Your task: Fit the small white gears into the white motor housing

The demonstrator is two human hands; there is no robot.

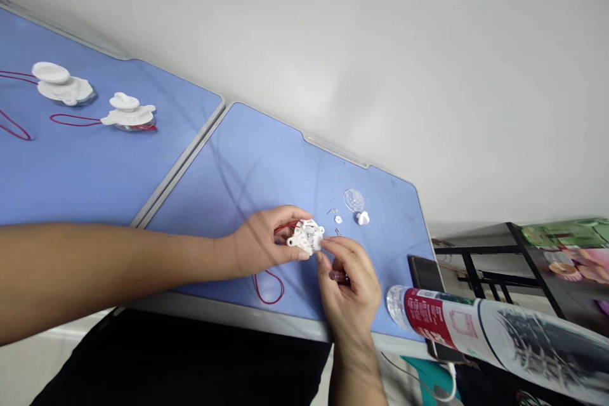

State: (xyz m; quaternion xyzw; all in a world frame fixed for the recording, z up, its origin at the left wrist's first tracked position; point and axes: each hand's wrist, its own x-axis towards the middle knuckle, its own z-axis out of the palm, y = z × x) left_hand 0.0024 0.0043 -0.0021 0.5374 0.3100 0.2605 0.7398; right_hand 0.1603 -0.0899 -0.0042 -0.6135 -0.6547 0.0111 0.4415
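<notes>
My left hand (266, 242) is closed round a small white plastic motor unit (307, 236) with a red wire (269, 285) that loops down onto the blue table (247, 171). My right hand (349, 282) is curled, its fingertips pinched at the unit's right edge; a dark tool-like thing shows inside its fingers, too hidden to name. Just beyond the unit lie a clear round cover (353, 199), a small white knob (363, 218), a tiny white gear (338, 219) and a few small metal bits (333, 210).
Two more white motor units (61, 84) (127, 111) with red wires lie on the neighbouring blue table at far left. A phone (425, 274) lies at the table's right edge. A plastic bottle (438, 317) lies on its side at lower right. A black rack (523, 254) stands beyond.
</notes>
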